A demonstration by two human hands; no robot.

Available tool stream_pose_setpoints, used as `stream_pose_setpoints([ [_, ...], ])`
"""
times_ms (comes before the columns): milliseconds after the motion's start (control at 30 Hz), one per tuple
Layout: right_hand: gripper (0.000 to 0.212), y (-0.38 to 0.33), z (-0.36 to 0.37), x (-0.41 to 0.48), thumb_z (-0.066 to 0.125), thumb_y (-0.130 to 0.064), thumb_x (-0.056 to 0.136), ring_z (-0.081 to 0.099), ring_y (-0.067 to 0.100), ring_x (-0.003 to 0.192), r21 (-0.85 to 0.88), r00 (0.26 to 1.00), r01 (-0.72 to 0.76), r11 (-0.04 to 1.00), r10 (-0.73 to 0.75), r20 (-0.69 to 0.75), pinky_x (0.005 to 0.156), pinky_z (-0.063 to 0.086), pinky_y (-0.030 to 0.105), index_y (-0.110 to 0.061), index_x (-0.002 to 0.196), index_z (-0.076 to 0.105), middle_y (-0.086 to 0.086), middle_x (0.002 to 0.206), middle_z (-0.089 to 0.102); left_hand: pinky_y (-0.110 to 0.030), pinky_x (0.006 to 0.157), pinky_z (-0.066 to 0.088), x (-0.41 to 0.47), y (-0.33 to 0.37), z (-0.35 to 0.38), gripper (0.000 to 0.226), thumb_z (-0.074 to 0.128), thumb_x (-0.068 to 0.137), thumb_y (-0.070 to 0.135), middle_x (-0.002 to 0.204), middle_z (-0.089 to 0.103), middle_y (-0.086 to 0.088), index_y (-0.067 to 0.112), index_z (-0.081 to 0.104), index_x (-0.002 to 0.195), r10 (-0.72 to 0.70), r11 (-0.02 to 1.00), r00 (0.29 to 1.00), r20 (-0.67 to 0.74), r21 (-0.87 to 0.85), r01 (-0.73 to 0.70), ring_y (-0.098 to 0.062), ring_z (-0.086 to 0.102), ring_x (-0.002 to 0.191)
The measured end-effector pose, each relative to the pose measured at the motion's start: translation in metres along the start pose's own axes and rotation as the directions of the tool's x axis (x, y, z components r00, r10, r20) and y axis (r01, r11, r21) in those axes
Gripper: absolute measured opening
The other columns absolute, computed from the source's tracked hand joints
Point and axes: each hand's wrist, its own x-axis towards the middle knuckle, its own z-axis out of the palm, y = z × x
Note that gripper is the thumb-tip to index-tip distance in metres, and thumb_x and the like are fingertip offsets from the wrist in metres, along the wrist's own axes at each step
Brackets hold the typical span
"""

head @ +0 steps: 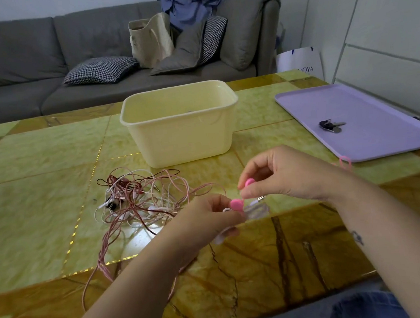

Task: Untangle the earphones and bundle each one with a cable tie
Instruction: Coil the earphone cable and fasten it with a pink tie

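Observation:
A tangle of pink, white and dark red earphone cables (140,199) lies on the table left of my hands. My left hand (210,218) grips a coiled white earphone bundle with a pink button end (236,204) of a cable tie at its fingertips. My right hand (280,174) pinches the tie's other pink button (249,182) just above it. A jack plug (259,199) sticks out between the two hands. A pink cable loop runs from the tangle down over the table's front.
A cream plastic tub (182,125) stands behind the tangle. A lilac tray (371,126) at the right holds a bundled dark earphone (331,126). Pink ties (344,163) lie by the tray's front edge. A grey sofa with cushions and a bag is beyond the table.

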Motion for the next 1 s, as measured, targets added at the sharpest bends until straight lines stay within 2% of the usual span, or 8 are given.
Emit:
stream_pose_setpoints([
  [167,0.006,-0.013,0.022,-0.004,0.077,-0.018,0.077,0.052,-0.013,0.057,-0.305,0.915,0.144,0.941,-0.244,-0.321,0.054,0.038,0.006,-0.023,0.078,0.073,-0.017,0.06,0.057,-0.022,0.046,0.051,0.005,0.005,0.001,0.008,0.061,0.086,0.005,0.074,0.061,-0.012,-0.001,0.058,0.089,-0.081,0.89,0.993,-0.084,-0.455,0.034,-0.011,0.065,0.055],
  [367,0.008,-0.007,0.044,0.002,0.077,-0.019,0.076,0.044,-0.007,0.065,-0.552,0.809,0.3,0.778,-0.515,-0.285,0.057,0.032,0.01,-0.022,0.084,0.075,-0.033,0.065,0.042,-0.025,0.05,0.055,0.008,0.005,-0.008,0.012,0.055,0.089,0.009,0.073,0.06,-0.01,0.0,0.062,0.085,-0.167,0.659,0.984,-0.065,-0.749,0.062,-0.015,0.061,0.059],
  [467,0.009,-0.004,0.045,0.003,0.078,-0.015,0.075,0.048,0.003,0.06,-0.397,0.795,0.337,0.854,-0.484,-0.365,0.059,0.036,0.008,-0.021,0.082,0.075,-0.026,0.055,0.047,-0.026,0.046,0.055,0.005,0.008,-0.014,0.014,0.055,0.087,0.012,0.068,0.061,-0.01,0.0,0.061,0.084,-0.128,0.592,0.991,-0.04,-0.805,0.044,-0.017,0.06,0.053],
  [600,0.014,-0.003,0.045,0.005,0.074,-0.012,0.08,0.066,0.013,0.069,0.027,0.913,0.29,0.957,-0.268,-0.309,0.065,0.053,0.023,-0.022,0.088,0.075,-0.006,0.078,0.073,-0.022,0.043,0.051,0.004,0.01,-0.018,0.022,0.059,0.076,0.019,0.071,0.06,-0.009,0.0,0.062,0.088,-0.059,0.576,0.998,-0.034,-0.817,0.006,-0.018,0.058,0.053],
  [667,0.016,-0.003,0.042,0.007,0.071,-0.005,0.081,0.069,0.007,0.084,0.188,0.948,0.264,0.946,-0.219,-0.229,0.075,0.052,0.017,-0.018,0.091,0.074,-0.004,0.087,0.075,-0.022,0.047,0.052,0.004,0.01,-0.02,0.021,0.06,0.075,0.022,0.071,0.061,-0.007,0.003,0.065,0.084,-0.022,0.566,0.999,-0.036,-0.824,-0.017,-0.016,0.059,0.054],
  [767,0.015,0.001,0.036,0.01,0.07,-0.005,0.078,0.065,-0.002,0.077,0.375,0.98,0.155,0.914,-0.094,-0.176,0.069,0.047,0.01,-0.016,0.087,0.072,-0.007,0.082,0.073,-0.025,0.066,0.052,0.003,0.012,-0.019,0.021,0.062,0.075,0.031,0.069,0.063,-0.001,0.011,0.07,0.071,0.008,0.603,0.999,-0.037,-0.797,-0.035,-0.011,0.059,0.061],
  [867,0.02,0.005,0.03,0.011,0.072,-0.018,0.065,0.061,0.0,0.073,0.491,0.988,0.081,0.867,-0.005,-0.154,0.068,0.045,0.016,-0.017,0.084,0.073,-0.004,0.081,0.072,-0.031,0.084,0.047,0.003,0.012,-0.018,0.025,0.06,0.075,0.036,0.067,0.061,0.002,0.014,0.071,0.069,0.034,0.664,0.999,0.006,-0.747,-0.018,-0.006,0.058,0.059],
  [1000,0.023,0.006,0.026,0.009,0.073,-0.023,0.061,0.059,0.002,0.073,0.456,0.994,0.077,0.886,-0.029,-0.11,0.07,0.045,0.018,-0.018,0.083,0.073,-0.004,0.081,0.071,-0.034,0.089,0.049,0.002,0.01,-0.021,0.027,0.055,0.078,0.034,0.067,0.057,-0.002,0.013,0.071,0.074,0.057,0.73,0.995,0.086,-0.683,0.018,-0.007,0.051,0.056],
])
